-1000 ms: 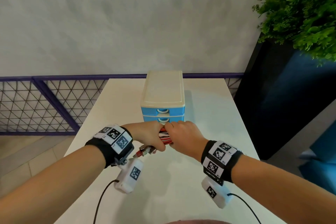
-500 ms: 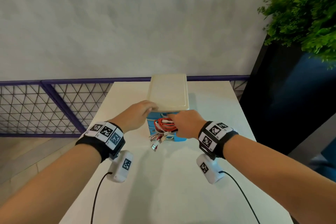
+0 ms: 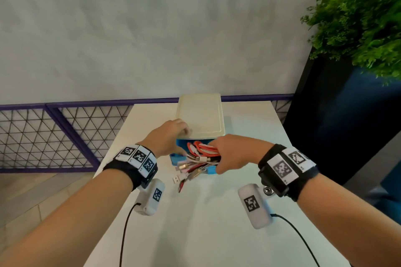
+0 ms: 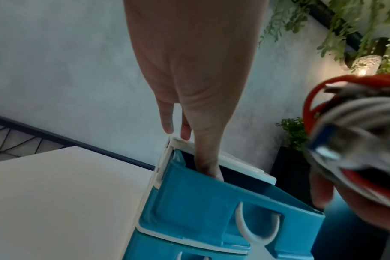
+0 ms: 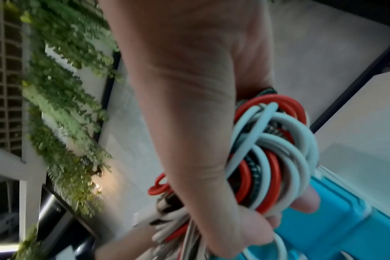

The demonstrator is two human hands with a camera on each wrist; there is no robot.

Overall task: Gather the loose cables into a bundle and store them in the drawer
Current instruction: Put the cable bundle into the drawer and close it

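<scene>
A small drawer unit with a cream top [image 3: 200,115] stands at the far middle of the white table. Its blue top drawer [image 3: 176,159] [image 4: 211,202] is pulled out. My right hand [image 3: 219,158] [image 5: 267,211] grips a bundle of red and white cables [image 3: 201,149] [image 5: 267,149] over the open drawer. The loops sit low in the drawer and the plug ends [image 3: 184,176] hang over its front. My left hand [image 3: 180,136] [image 4: 189,151] holds the unit's front left corner, fingers on the cream top [image 4: 245,167] and thumb down inside the drawer.
The unit's lower drawer [image 4: 189,253] is closed. Bare white table [image 3: 195,234] stretches toward me. A dark planter [image 3: 336,136] with a green plant [image 3: 358,17] stands close on the right. A purple mesh railing [image 3: 54,136] runs behind and left.
My left hand let go of the bundle and moved onto the drawer unit. The top drawer came open. My right hand carried the bundle forward and down into it.
</scene>
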